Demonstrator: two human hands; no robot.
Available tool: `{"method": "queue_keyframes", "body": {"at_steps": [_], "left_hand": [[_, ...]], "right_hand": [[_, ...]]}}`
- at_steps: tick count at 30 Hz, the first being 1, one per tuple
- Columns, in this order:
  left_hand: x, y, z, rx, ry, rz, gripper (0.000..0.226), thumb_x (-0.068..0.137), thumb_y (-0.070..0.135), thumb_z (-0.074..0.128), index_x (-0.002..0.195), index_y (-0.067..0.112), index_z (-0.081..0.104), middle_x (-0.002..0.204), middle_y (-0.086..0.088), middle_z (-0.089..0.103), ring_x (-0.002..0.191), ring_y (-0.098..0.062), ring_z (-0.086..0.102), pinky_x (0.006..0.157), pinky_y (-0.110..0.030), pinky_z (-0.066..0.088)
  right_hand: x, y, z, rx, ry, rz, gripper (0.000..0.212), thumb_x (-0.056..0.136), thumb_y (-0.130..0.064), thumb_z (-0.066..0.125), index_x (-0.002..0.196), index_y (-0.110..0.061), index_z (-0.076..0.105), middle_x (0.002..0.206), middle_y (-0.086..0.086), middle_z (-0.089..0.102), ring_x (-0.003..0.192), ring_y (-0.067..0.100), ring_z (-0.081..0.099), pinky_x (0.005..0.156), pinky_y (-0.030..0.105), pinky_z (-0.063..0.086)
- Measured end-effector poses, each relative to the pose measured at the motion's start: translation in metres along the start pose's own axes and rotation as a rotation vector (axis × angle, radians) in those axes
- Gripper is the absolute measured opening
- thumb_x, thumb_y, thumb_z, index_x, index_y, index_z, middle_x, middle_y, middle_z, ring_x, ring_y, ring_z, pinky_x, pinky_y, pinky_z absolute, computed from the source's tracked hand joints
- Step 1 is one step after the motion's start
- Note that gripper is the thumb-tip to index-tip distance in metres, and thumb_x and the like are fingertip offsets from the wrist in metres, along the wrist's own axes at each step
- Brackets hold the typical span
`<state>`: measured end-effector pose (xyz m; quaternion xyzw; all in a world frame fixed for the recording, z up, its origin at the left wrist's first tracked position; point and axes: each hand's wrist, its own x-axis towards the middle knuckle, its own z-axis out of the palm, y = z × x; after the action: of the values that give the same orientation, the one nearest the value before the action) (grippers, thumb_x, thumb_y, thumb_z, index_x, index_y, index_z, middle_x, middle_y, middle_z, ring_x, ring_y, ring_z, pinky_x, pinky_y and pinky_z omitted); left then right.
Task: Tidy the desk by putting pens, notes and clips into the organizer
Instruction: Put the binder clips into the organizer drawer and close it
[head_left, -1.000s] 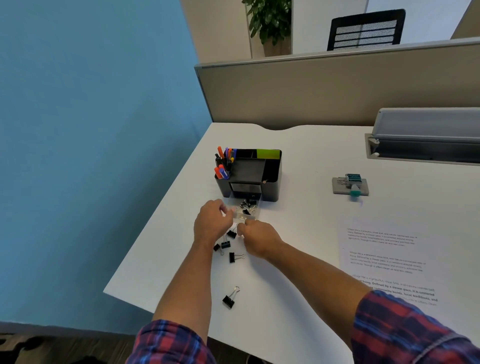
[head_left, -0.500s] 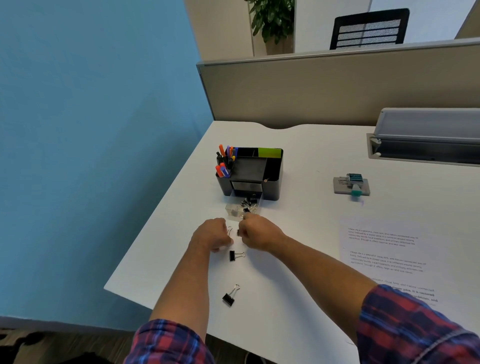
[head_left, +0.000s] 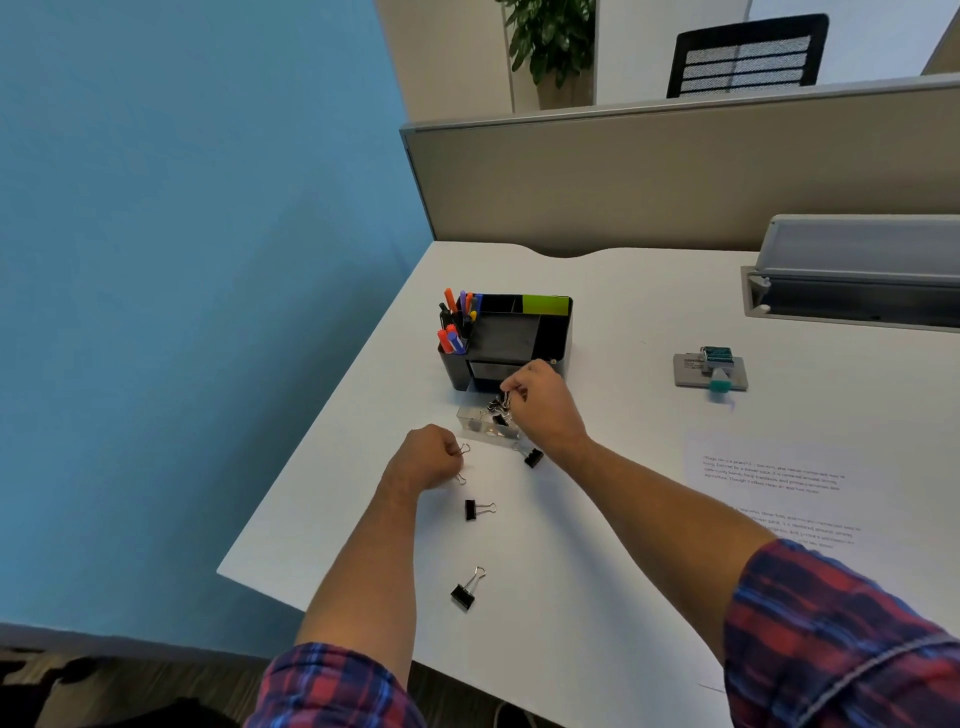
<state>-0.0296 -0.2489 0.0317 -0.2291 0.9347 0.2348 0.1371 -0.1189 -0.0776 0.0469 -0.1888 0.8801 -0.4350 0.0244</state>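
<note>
A black desk organizer (head_left: 556, 340) stands on the white desk, with coloured pens (head_left: 457, 325) upright in its left cup and a green note pad (head_left: 544, 304) at the back. Its clear drawer (head_left: 480, 426) is pulled out in front and holds several black binder clips. My right hand (head_left: 545, 402) hovers over the drawer, fingers pinched on a binder clip (head_left: 501, 402). My left hand (head_left: 428, 460) is a fist to the drawer's left, with wire clip handles sticking out of it. Loose binder clips lie on the desk: one (head_left: 532, 457) under my right wrist, one (head_left: 475, 509) nearer, one (head_left: 465, 592) nearest.
Printed sheets of paper (head_left: 774, 483) lie on the right of the desk. A grey stamp-like device (head_left: 710, 370) sits behind them, and a grey tray (head_left: 852, 275) stands at the far right. A beige partition (head_left: 675, 171) closes the back; the desk's left edge (head_left: 322, 447) drops off.
My right hand has moved forward from the desk to above the drawer, carrying a clip. My left hand stayed closed on clips, and one clip now lies exposed near my right wrist.
</note>
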Motion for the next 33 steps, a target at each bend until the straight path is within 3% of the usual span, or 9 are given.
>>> {"method": "queue_keyframes", "body": {"at_steps": [5, 11, 14, 17, 20, 23, 27, 30, 33], "left_hand": [[-0.002, -0.003, 0.004, -0.079, 0.000, -0.012, 0.019, 0.083, 0.003, 0.064, 0.089, 0.012, 0.079, 0.092, -0.001, 0.076, 0.086, -0.012, 0.067, 0.074, -0.024, 0.053], [-0.007, -0.001, 0.007, -0.030, -0.030, 0.010, 0.010, 0.076, 0.009, 0.077, 0.082, 0.017, 0.076, 0.079, 0.003, 0.070, 0.076, -0.014, 0.065, 0.064, -0.022, 0.053], [-0.009, -0.001, 0.008, 0.004, -0.032, 0.038, 0.017, 0.068, 0.015, 0.088, 0.077, 0.012, 0.074, 0.077, 0.002, 0.070, 0.071, -0.015, 0.066, 0.060, -0.023, 0.051], [-0.009, 0.003, 0.008, 0.077, -0.009, 0.075, 0.018, 0.068, 0.013, 0.086, 0.076, 0.010, 0.070, 0.071, 0.005, 0.067, 0.067, -0.014, 0.064, 0.061, -0.025, 0.052], [-0.009, 0.009, 0.007, 0.134, -0.009, 0.100, 0.014, 0.070, 0.008, 0.081, 0.076, 0.013, 0.070, 0.074, 0.003, 0.068, 0.072, -0.016, 0.066, 0.065, -0.030, 0.056], [-0.007, 0.014, 0.006, 0.133, -0.007, 0.125, 0.010, 0.075, 0.006, 0.076, 0.080, 0.013, 0.071, 0.080, 0.001, 0.068, 0.076, -0.017, 0.064, 0.065, -0.028, 0.053], [-0.001, 0.019, 0.001, -0.095, 0.038, 0.098, 0.009, 0.079, 0.014, 0.081, 0.084, 0.014, 0.074, 0.083, -0.001, 0.070, 0.076, -0.015, 0.065, 0.066, -0.023, 0.052], [0.002, 0.027, -0.008, -0.269, 0.094, 0.150, 0.011, 0.079, 0.020, 0.084, 0.082, 0.015, 0.074, 0.081, 0.000, 0.072, 0.079, -0.015, 0.068, 0.070, -0.027, 0.054], [0.005, 0.042, -0.015, -0.371, 0.175, 0.191, 0.012, 0.081, 0.022, 0.082, 0.083, 0.016, 0.072, 0.082, 0.001, 0.072, 0.079, -0.014, 0.068, 0.072, -0.027, 0.057]], "right_hand": [[0.001, 0.000, 0.003, -0.111, -0.137, -0.018, 0.024, 0.097, -0.010, 0.059, 0.117, -0.011, 0.073, 0.121, 0.006, 0.059, 0.104, 0.019, 0.059, 0.093, 0.025, 0.048], [0.000, 0.004, 0.008, -0.177, -0.245, -0.083, 0.030, 0.097, -0.009, 0.059, 0.126, -0.012, 0.068, 0.128, 0.008, 0.059, 0.107, 0.022, 0.059, 0.091, 0.022, 0.047], [-0.005, 0.008, 0.008, -0.142, -0.210, -0.122, 0.027, 0.096, -0.013, 0.060, 0.121, -0.012, 0.071, 0.124, 0.006, 0.064, 0.105, 0.019, 0.060, 0.084, 0.018, 0.044], [-0.019, 0.016, 0.005, -0.101, -0.114, -0.231, 0.020, 0.094, -0.023, 0.066, 0.108, -0.013, 0.075, 0.108, 0.004, 0.068, 0.092, 0.017, 0.062, 0.074, 0.023, 0.051], [-0.033, 0.031, 0.006, -0.245, -0.145, -0.362, 0.022, 0.093, -0.034, 0.066, 0.093, -0.014, 0.073, 0.092, 0.002, 0.066, 0.079, 0.018, 0.059, 0.063, 0.032, 0.050], [-0.043, 0.045, 0.009, -0.392, -0.217, -0.427, 0.024, 0.094, -0.035, 0.065, 0.092, -0.012, 0.072, 0.093, 0.004, 0.066, 0.084, 0.024, 0.061, 0.061, 0.031, 0.045], [-0.049, 0.048, 0.009, -0.507, -0.219, -0.333, 0.031, 0.094, -0.034, 0.062, 0.108, -0.007, 0.070, 0.103, 0.009, 0.064, 0.097, 0.029, 0.059, 0.071, 0.037, 0.047], [-0.051, 0.049, 0.010, -0.544, -0.221, -0.247, 0.033, 0.095, -0.033, 0.058, 0.110, -0.006, 0.070, 0.103, 0.012, 0.064, 0.099, 0.029, 0.056, 0.071, 0.035, 0.043], [-0.051, 0.049, 0.012, -0.550, -0.226, -0.214, 0.029, 0.098, -0.028, 0.055, 0.113, -0.008, 0.069, 0.105, 0.010, 0.063, 0.100, 0.028, 0.057, 0.075, 0.035, 0.048]]}}
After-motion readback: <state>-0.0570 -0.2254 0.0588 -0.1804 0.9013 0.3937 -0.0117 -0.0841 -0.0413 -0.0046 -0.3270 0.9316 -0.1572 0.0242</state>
